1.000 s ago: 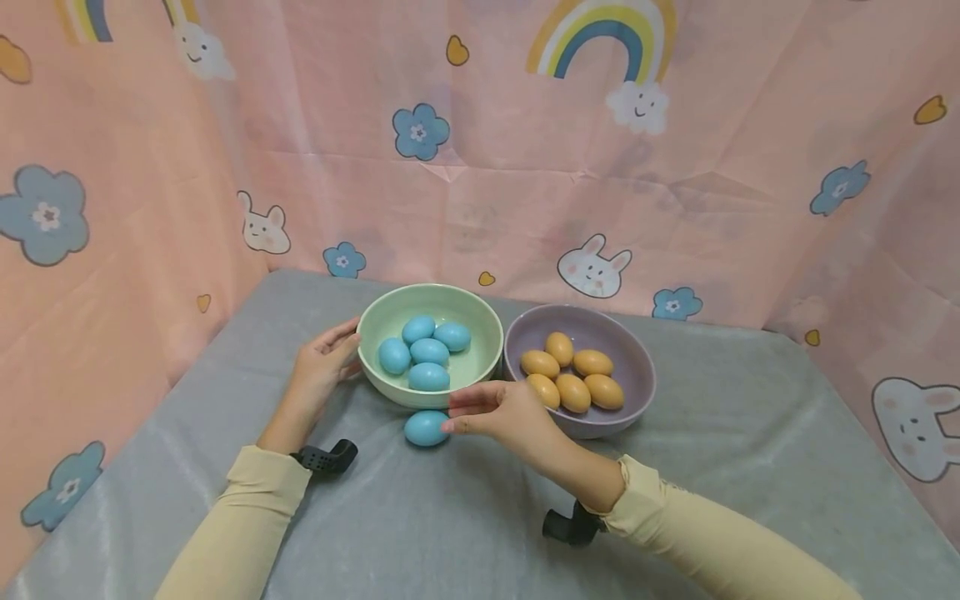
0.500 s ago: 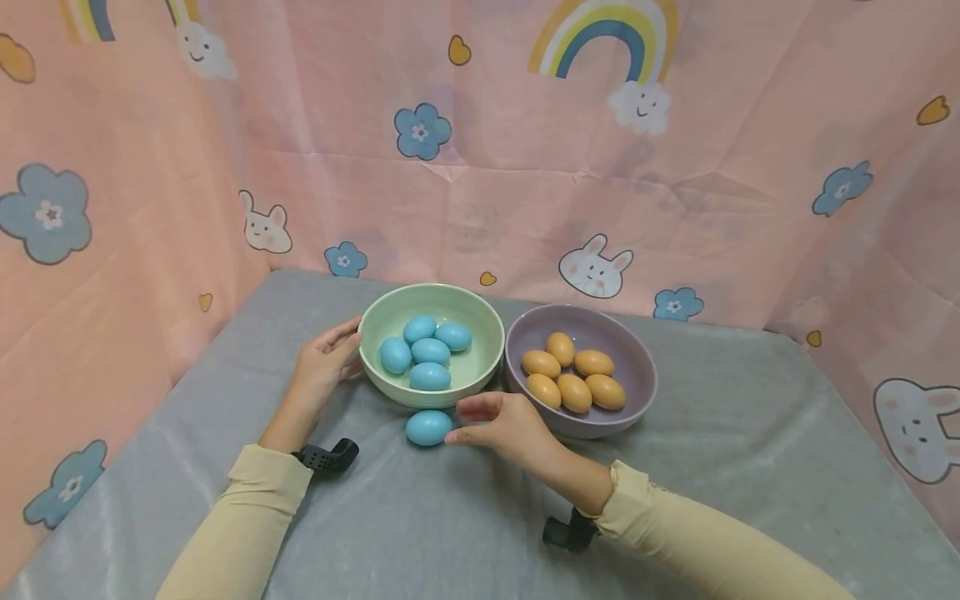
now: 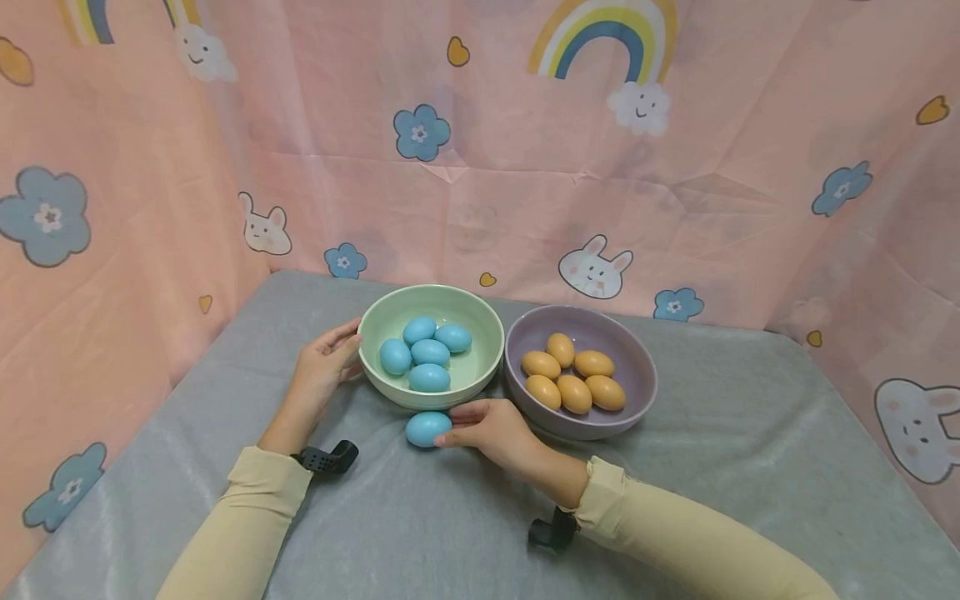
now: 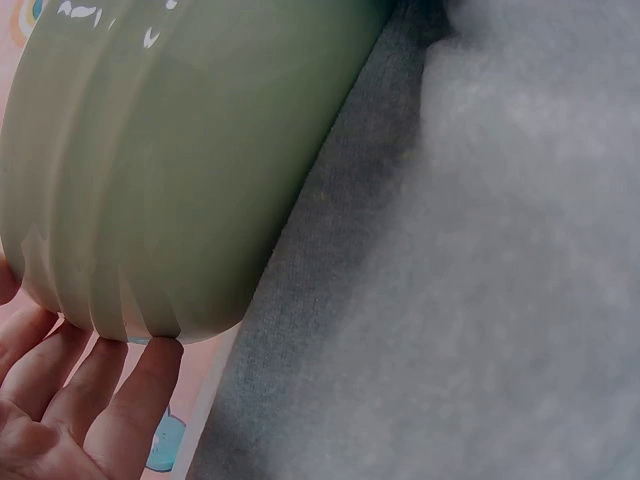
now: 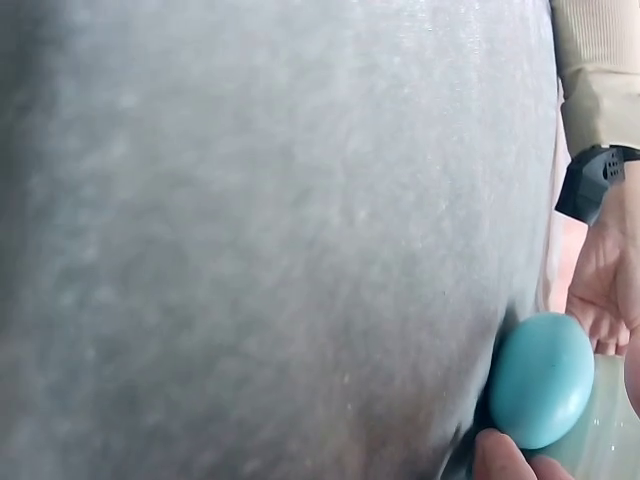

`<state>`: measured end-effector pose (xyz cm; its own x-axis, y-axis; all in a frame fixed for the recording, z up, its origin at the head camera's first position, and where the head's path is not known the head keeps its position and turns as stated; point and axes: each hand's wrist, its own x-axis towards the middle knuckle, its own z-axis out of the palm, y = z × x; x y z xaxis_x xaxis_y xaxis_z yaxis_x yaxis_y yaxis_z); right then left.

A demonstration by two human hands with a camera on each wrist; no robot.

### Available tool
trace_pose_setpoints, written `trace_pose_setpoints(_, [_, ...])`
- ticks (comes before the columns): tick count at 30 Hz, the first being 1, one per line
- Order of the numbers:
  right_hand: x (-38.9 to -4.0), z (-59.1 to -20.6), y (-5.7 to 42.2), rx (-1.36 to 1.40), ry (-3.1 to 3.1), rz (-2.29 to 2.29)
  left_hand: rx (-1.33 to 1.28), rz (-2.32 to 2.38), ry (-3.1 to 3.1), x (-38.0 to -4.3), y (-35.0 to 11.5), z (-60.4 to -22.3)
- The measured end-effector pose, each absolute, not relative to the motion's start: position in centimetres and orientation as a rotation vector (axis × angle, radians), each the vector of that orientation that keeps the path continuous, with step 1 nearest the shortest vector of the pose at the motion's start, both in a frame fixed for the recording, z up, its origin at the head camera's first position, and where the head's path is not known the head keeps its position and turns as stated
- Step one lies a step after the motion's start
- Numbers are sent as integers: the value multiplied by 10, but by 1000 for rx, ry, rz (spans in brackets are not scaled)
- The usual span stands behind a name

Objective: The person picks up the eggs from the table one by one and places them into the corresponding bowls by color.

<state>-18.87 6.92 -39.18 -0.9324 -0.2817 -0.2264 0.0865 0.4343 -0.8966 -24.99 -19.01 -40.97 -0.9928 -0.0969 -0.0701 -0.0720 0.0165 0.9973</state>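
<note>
A blue egg lies on the grey cloth just in front of the pale green bowl. My right hand reaches in from the right, thumb and fingertips right at the egg's near end. In the right wrist view two fingertips meet the lower end of the egg. Against the left outer side of the green bowl rests my left hand, its fingers touching the outer wall in the left wrist view. Several more blue eggs sit inside that bowl.
Close beside the green bowl on the right stands a purple bowl with several orange-brown eggs in it. Grey cloth covers the table. A pink patterned curtain hangs behind and along both sides.
My right hand first drew back slightly from the blue egg and lowered, then moved left to it again. The left hand, both bowls and the eggs stay in place.
</note>
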Motion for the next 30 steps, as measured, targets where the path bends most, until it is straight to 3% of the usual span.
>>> trace_pose_setpoints(30, [-190,-402,56,-151,2410,-1513,203,-2183,-2251,-247,-190,-407])
